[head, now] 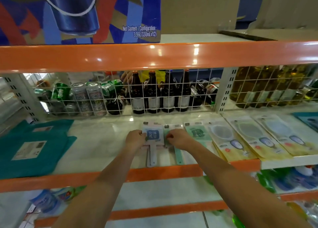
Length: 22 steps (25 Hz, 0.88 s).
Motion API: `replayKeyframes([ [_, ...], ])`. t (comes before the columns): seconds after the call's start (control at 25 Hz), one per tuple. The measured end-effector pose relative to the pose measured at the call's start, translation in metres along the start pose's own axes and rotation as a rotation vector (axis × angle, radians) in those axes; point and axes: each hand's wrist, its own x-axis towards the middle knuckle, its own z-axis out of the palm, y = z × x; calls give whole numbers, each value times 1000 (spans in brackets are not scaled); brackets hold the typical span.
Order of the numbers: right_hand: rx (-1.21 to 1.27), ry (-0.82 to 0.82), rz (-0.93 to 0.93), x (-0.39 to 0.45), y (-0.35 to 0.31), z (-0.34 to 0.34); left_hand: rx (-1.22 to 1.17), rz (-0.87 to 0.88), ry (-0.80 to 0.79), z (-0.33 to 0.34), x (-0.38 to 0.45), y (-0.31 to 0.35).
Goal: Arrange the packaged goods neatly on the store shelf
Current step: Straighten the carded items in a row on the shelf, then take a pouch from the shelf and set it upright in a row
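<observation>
Both hands, left hand (136,138) and right hand (177,138), pinch the pink paddle pack (153,134) with curled fingers; right-side packs (254,140) lie aligned, the left of the shelf (103,141) unfilled.

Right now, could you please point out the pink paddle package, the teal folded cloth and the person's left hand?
pink paddle package (155,124), head view, on the pink header card above the blue label.
teal folded cloth (56,141), head view, on bare fabric right of its label.
left hand (135,139), head view, on the back of the hand.
</observation>
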Motion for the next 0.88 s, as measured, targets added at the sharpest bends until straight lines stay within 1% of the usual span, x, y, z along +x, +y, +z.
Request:
replayKeyframes([
  [0.16,8,-7,-16,-2,-1,3,121,31,14,3,-6,-5],
  [0.48,0,-5,-42,-8,-6,6,83,12,57,8,-10,-13],
  [0.64,-22,-13,-42,-9,-7,9,123,-8,48,9,-14,-16],
  [0.8,-1,31,-11,-6,-5,7,102,-35,91,1,-28,-26],
  [0.88,-92,72,-37,-2,-13,8,160,-46,136,-9,-38,-39],
])
